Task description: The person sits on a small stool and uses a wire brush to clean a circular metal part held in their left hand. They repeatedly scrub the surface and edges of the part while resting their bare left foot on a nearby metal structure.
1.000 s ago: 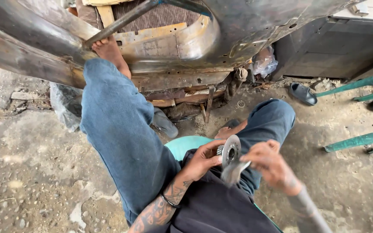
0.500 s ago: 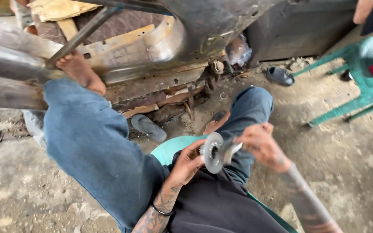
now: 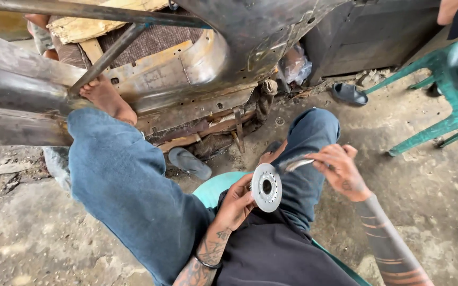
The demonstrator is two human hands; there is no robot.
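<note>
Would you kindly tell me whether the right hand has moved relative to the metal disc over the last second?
Yes. The right hand has drawn up and away to the right of the metal disc, which the left hand holds.

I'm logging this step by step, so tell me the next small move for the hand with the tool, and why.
Probably bring the grey tool back down onto the round metal disc. The right hand holds the tool lifted just above and right of the disc, its tip apart from it, while the left hand grips the disc by its rim, face and centre hole turned upward and exposed.
</note>
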